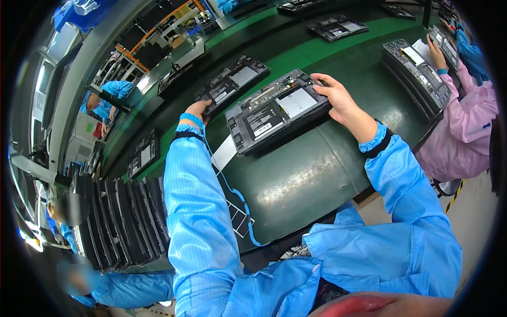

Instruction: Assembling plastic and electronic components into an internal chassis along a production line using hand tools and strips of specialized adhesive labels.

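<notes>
Right in the middle of the green belt (296, 174) sits an opened-up laptop (277, 112), bottom cover off so you can see the boards and the big white patch on the battery area. It's lying flat but turned at an angle to the belt edge. Right hand (338, 98) is clamped onto its far right corner, fingers curled over the edge, thumb on top. Left hand (198, 110) is stretched out further, resting on the near corner of a second open laptop (232, 82) just behind the first one; can't really tell if it's gripping or just touching, fingers are hidden. Both arms are in blue sleeves, and a blue coiled cord (240, 203) hangs from the left wrist down across the belt. More opened laptops are spaced along the belt. Off to the left there's a rack of dark covers (124, 222) stood on edge. Far right, a person in a pink coat (465, 127) has hands on another unit (417, 71).
</notes>
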The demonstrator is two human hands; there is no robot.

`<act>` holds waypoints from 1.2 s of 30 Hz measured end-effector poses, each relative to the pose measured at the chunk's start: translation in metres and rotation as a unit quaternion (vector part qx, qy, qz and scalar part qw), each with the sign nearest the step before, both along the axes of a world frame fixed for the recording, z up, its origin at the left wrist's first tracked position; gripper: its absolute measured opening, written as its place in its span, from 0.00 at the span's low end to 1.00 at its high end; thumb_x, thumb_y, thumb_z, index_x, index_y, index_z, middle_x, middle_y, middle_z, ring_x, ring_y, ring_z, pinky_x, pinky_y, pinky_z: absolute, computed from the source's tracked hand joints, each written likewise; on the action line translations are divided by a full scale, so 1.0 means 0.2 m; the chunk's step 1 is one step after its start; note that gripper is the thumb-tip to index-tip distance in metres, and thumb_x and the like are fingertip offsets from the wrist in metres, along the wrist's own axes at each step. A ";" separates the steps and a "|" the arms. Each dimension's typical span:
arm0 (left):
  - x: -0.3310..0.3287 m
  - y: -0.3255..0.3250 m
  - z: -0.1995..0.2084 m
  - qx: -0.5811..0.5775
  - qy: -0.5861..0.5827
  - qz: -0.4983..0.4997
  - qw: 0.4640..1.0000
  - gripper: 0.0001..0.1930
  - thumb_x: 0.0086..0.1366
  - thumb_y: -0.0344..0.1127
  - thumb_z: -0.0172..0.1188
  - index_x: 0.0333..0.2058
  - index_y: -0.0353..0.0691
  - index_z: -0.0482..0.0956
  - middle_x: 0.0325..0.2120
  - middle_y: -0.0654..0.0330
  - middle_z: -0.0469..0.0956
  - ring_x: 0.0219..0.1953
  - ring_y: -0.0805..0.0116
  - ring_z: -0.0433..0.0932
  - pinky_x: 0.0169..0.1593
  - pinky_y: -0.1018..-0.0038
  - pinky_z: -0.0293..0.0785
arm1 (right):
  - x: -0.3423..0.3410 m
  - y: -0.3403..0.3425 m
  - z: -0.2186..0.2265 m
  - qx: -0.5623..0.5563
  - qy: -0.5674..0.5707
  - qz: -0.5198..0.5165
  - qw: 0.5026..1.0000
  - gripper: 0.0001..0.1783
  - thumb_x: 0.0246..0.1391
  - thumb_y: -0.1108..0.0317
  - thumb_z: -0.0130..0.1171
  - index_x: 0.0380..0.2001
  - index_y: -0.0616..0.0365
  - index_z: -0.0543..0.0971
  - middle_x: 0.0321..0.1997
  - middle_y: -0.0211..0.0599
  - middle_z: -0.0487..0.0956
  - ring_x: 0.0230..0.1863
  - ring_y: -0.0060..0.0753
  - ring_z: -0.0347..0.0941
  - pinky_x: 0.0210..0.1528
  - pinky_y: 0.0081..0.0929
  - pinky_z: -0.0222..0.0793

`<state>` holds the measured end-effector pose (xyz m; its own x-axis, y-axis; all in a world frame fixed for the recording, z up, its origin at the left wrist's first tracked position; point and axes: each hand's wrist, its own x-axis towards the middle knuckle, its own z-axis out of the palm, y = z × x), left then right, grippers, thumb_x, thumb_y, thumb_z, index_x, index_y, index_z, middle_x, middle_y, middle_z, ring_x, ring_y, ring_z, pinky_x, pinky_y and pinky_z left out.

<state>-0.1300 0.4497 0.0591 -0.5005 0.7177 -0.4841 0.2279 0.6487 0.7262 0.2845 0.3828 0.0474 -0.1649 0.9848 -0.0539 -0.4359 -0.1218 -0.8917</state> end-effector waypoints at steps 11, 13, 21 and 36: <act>0.09 -0.39 0.53 0.355 -0.287 0.116 0.882 0.15 0.64 0.30 0.56 0.48 0.31 0.68 0.45 0.45 0.73 0.45 0.43 0.76 0.41 0.62 0.82 | -0.26 0.15 0.04 -0.021 0.088 -0.017 0.996 0.21 0.56 0.78 0.51 0.55 0.62 0.69 0.53 0.42 0.72 0.51 0.35 0.71 0.52 0.33 0.68; 0.10 -0.56 0.62 0.386 -0.251 0.099 0.882 0.15 0.64 0.34 0.58 0.46 0.33 0.71 0.42 0.49 0.76 0.43 0.48 0.77 0.40 0.64 0.82 | -0.43 0.31 0.04 -0.028 0.062 -0.029 0.997 0.19 0.56 0.77 0.52 0.53 0.60 0.71 0.49 0.42 0.74 0.48 0.35 0.71 0.50 0.35 0.70; 0.41 -1.30 0.60 0.418 -0.289 0.050 0.860 0.17 0.66 0.39 0.57 0.47 0.33 0.74 0.41 0.52 0.79 0.39 0.56 0.80 0.38 0.73 0.80 | -0.79 1.01 -0.33 0.282 -0.575 -0.152 0.753 0.28 0.52 0.47 0.58 0.50 0.53 0.74 0.46 0.49 0.80 0.51 0.54 0.74 0.54 0.45 0.65; 0.89 -1.93 -0.01 0.141 0.042 -0.173 0.974 0.31 0.65 0.51 0.55 0.53 0.26 0.67 0.23 0.42 0.79 0.26 0.49 0.82 0.29 0.62 0.77 | 0.00 -0.36 0.04 0.081 -0.246 0.233 0.937 0.30 0.54 0.75 0.55 0.61 0.57 0.65 0.60 0.38 0.69 0.55 0.24 0.69 0.49 0.17 0.70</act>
<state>0.0473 0.0628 0.0580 -0.2345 0.9488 -0.2117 0.4636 0.3006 0.8335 0.2847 0.3118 0.0564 -0.5739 0.8137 -0.0923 0.0992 -0.0428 -0.9941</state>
